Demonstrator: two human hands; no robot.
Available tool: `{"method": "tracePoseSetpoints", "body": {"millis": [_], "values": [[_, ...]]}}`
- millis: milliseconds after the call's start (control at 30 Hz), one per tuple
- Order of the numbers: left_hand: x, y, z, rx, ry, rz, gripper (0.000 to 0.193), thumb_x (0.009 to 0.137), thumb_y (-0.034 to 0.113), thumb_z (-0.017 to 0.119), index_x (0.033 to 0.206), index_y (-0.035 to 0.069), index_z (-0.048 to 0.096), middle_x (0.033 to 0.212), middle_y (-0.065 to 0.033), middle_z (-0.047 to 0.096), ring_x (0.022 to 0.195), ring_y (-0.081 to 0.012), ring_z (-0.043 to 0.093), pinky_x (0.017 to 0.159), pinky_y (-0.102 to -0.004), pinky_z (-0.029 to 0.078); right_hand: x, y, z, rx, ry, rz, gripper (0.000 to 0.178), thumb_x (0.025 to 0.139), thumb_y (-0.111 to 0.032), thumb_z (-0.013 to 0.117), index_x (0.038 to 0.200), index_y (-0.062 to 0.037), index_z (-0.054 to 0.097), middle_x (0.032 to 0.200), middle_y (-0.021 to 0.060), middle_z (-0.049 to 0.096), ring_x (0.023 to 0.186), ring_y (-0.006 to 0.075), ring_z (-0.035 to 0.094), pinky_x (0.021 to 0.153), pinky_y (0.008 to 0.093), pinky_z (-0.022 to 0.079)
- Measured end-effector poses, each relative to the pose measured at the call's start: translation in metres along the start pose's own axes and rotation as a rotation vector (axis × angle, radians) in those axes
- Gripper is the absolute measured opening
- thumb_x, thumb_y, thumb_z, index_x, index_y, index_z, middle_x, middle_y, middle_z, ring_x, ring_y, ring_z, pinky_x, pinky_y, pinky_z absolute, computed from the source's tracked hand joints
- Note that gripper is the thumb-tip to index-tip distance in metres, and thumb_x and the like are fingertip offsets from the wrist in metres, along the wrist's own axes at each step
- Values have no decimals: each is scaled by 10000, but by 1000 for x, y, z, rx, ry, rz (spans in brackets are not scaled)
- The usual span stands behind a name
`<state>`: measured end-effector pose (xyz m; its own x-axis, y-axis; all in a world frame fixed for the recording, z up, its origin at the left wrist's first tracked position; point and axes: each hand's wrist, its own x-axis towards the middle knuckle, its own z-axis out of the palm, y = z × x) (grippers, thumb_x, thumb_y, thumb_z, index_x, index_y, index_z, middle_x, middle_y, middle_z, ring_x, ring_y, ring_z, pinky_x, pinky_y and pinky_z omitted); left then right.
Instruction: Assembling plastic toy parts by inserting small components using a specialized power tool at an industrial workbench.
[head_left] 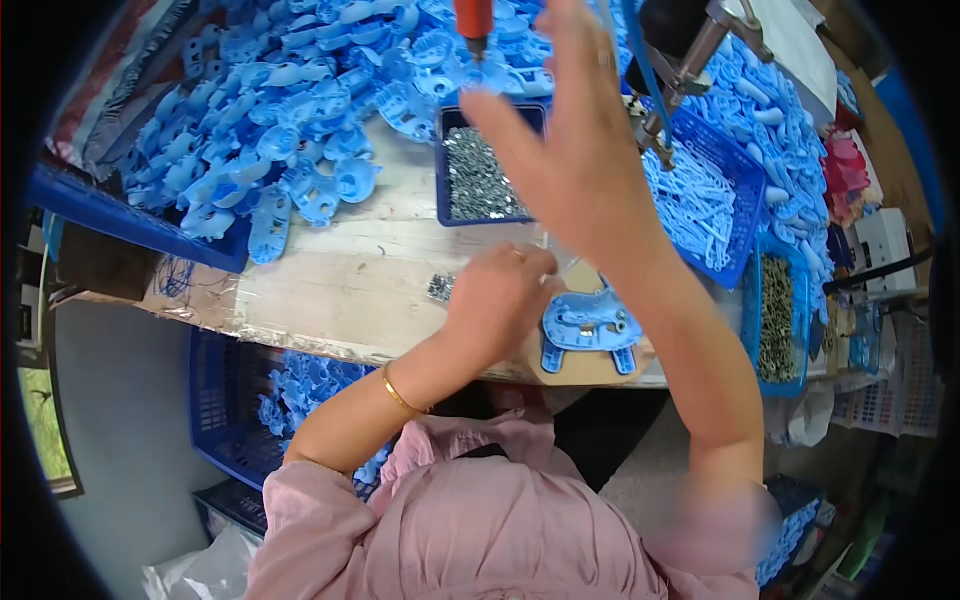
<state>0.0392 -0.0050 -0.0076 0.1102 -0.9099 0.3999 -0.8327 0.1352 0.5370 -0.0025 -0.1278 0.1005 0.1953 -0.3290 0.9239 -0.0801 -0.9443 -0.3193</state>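
- The right hand (592,175) is raised, fingers wide, near the orange metal-tipped driver (473,20).
- The left hand (500,298) has curled fingers; whether they hold something, I cannot tell.
- The light-blue moulded plastic shell (573,313) lies on the flat tan board (588,370); I would keep it steady there.

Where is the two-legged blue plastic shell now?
In the head view, the blue plastic shell lies on a tan board at the near edge of the table, just right of the left hand.
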Motion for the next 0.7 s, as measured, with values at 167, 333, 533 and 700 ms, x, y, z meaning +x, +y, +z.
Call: {"method": "tracePoseSetpoints", "body": {"millis": [167, 333, 533, 700], "values": [[28, -73, -28, 337, 22, 36, 101, 813, 161, 709, 891, 103, 687, 871, -59, 638, 890, -286, 595, 770, -400, 505, 56, 5, 17, 528, -241, 249, 707, 937, -271, 689, 1467, 46, 346, 1171, 311, 621, 1061, 371, 652, 939, 447, 492], [67, -108, -17, 331, -38, 84, 138, 793, 208, 747, 896, 129, 700, 879, -42, 636, 934, -280, 586, 790, -411, 496, 48, 30, 9, 246, -464, 459, 493, 860, -257, 811, 1233, -13, 600, 1109, 84, 677, 923, 145, 653, 821, 295, 533], [87, -111, -1, 478, -267, 118, 200, 746, 276, 804, 921, 192, 754, 955, -18, 688, 1043, -223, 593, 855, -366, 439, 14, 10, -29, 329, -459, 658, 477, 859, -121, 771, 1273, -1, 567, 1180, 71, 643, 1019, 145, 627, 910, 333, 519], [90, -111, -8, 444, -205, 120, 76, 777, 250, 751, 799, 177, 750, 843, -11, 691, 990, -219, 595, 820, -373, 439, 10, 21, -50, 362, -504, 627, 444, 838, -143, 800, 1214, 3, 615, 1161, 69, 668, 1023, 137, 646, 896, 322, 527]]}}
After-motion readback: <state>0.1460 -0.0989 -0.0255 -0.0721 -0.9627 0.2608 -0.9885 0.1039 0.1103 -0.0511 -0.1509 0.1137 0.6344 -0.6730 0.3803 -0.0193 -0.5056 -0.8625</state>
